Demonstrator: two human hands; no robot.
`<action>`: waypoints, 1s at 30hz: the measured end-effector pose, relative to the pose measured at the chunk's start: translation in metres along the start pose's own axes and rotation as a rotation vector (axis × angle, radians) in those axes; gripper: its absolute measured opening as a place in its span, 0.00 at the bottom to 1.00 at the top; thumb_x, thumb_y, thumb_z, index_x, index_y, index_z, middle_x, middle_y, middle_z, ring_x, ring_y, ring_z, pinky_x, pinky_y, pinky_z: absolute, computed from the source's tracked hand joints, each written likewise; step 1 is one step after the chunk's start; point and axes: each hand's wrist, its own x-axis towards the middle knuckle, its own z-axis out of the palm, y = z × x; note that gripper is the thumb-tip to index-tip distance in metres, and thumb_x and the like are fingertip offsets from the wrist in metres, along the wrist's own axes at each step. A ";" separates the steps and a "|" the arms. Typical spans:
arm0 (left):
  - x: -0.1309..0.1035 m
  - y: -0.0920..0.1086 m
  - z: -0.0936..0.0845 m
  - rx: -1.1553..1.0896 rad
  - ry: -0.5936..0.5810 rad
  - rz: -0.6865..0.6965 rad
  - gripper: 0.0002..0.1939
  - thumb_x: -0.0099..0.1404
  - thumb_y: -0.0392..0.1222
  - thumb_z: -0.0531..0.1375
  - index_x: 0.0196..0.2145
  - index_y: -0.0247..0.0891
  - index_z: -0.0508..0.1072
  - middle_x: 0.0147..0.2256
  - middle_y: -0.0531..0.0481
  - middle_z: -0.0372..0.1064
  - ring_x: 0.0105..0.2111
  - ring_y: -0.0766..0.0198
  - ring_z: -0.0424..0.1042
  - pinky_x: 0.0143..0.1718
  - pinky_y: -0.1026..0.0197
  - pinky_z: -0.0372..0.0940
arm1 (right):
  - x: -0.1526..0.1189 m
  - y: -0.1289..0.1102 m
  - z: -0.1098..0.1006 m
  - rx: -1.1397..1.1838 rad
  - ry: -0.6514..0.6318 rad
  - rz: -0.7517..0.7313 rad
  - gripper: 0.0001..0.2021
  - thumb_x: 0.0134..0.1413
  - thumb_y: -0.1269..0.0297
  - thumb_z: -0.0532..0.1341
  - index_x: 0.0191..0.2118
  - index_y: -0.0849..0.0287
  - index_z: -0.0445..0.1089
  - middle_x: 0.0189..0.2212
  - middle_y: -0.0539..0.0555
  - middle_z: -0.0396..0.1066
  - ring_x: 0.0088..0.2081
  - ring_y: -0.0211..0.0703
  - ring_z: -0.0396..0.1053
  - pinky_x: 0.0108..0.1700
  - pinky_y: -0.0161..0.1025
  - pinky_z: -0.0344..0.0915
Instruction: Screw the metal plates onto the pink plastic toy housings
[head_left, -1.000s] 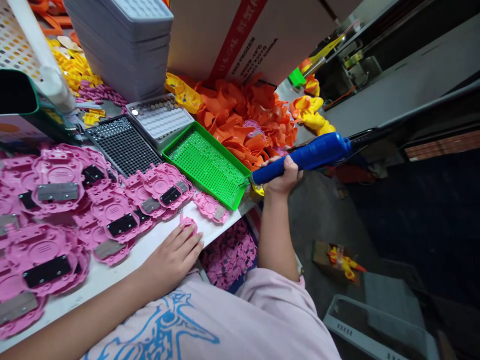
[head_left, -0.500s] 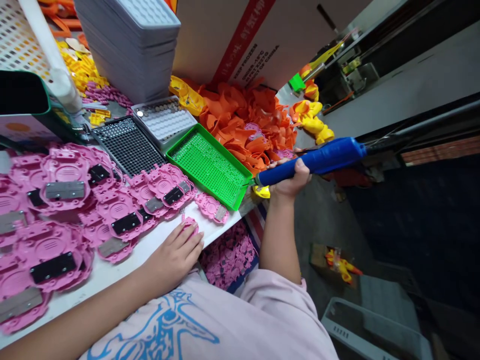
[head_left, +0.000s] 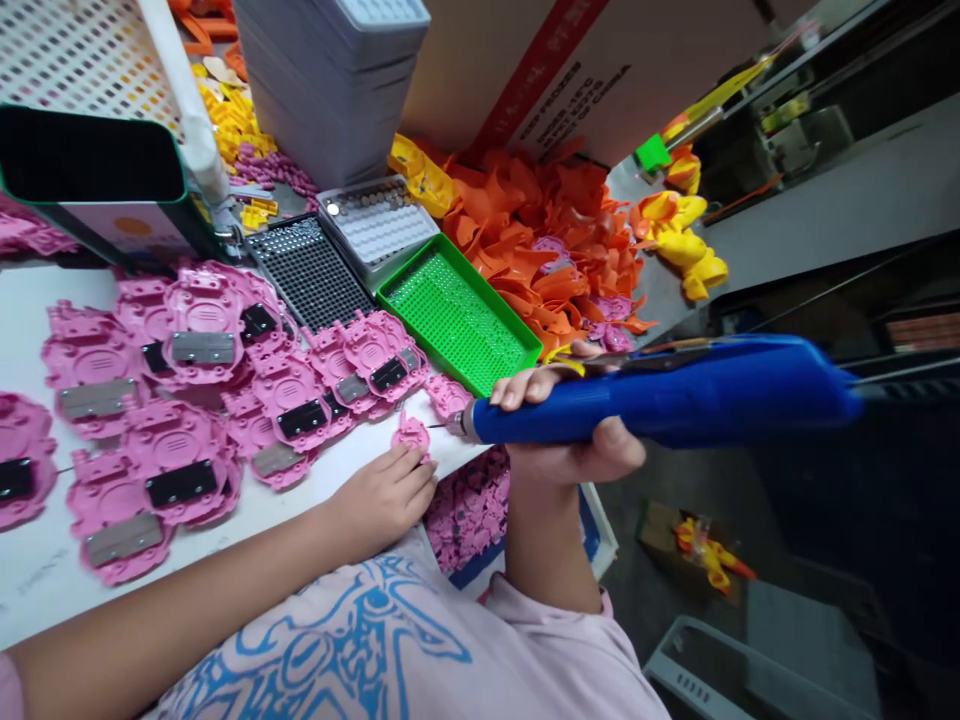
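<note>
My left hand [head_left: 386, 495] lies at the table's front edge, its fingers closed over a small pink plastic part [head_left: 411, 432] and holding it against the white surface. In my right hand [head_left: 555, 445] is a blue electric screwdriver [head_left: 660, 400], gripped around its body and tilted almost level. Its thin bit points left and ends close to the pink part; whether it touches cannot be made out. Another pink part [head_left: 448, 396] lies just behind the bit. A green perforated tray [head_left: 529, 360] holding small screws is beyond my right hand.
Piled pink housings [head_left: 202, 345] with black and grey covers fill the left side. Behind stand a black perforated tray [head_left: 341, 295], a grey tray [head_left: 409, 240], stacked grey trays [head_left: 322, 110] and a heap of orange pieces [head_left: 525, 215]. A dark green container [head_left: 142, 215] is at left.
My right hand has brought the screwdriver from the green tray down and left to the pink part under my left hand. The whole view has shifted somewhat; my left hand stays on the part.
</note>
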 end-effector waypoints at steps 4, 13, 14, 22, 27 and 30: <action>0.000 0.000 0.000 -0.012 -0.005 -0.001 0.10 0.68 0.30 0.54 0.40 0.29 0.75 0.41 0.41 0.77 0.43 0.55 0.74 0.49 0.52 0.69 | -0.015 0.013 0.005 0.078 -0.104 0.053 0.11 0.46 0.52 0.61 0.34 0.52 0.70 0.24 0.47 0.70 0.25 0.39 0.70 0.31 0.41 0.69; 0.002 0.000 -0.002 -0.023 -0.015 -0.004 0.10 0.68 0.30 0.53 0.39 0.30 0.75 0.41 0.41 0.77 0.42 0.56 0.74 0.50 0.53 0.70 | -0.016 0.021 0.001 0.040 -0.138 0.064 0.11 0.47 0.51 0.60 0.33 0.52 0.70 0.25 0.47 0.69 0.25 0.40 0.68 0.32 0.42 0.68; 0.002 0.000 -0.002 -0.020 -0.022 -0.005 0.10 0.68 0.30 0.53 0.39 0.30 0.75 0.41 0.41 0.76 0.42 0.57 0.74 0.50 0.53 0.69 | -0.016 0.021 0.001 0.046 -0.144 0.062 0.11 0.48 0.52 0.59 0.33 0.52 0.70 0.25 0.47 0.69 0.25 0.39 0.68 0.32 0.42 0.68; 0.001 0.000 -0.002 -0.019 -0.042 -0.006 0.11 0.68 0.30 0.52 0.40 0.30 0.75 0.41 0.39 0.76 0.42 0.57 0.73 0.50 0.53 0.69 | -0.015 0.022 0.004 -0.025 -0.091 0.059 0.15 0.44 0.47 0.59 0.31 0.52 0.69 0.22 0.46 0.66 0.22 0.39 0.66 0.29 0.41 0.67; 0.002 0.000 -0.003 -0.025 -0.045 -0.012 0.11 0.68 0.31 0.52 0.39 0.30 0.75 0.40 0.40 0.76 0.42 0.57 0.73 0.51 0.53 0.68 | -0.015 0.023 0.007 -0.025 -0.071 0.062 0.15 0.43 0.47 0.60 0.34 0.51 0.69 0.21 0.46 0.66 0.21 0.39 0.65 0.28 0.41 0.67; 0.003 0.000 -0.003 -0.023 -0.061 -0.011 0.11 0.68 0.31 0.53 0.40 0.30 0.76 0.39 0.41 0.76 0.42 0.57 0.73 0.52 0.53 0.68 | -0.016 0.023 0.009 -0.030 -0.090 0.059 0.18 0.42 0.47 0.61 0.40 0.49 0.68 0.21 0.45 0.66 0.21 0.40 0.65 0.28 0.42 0.67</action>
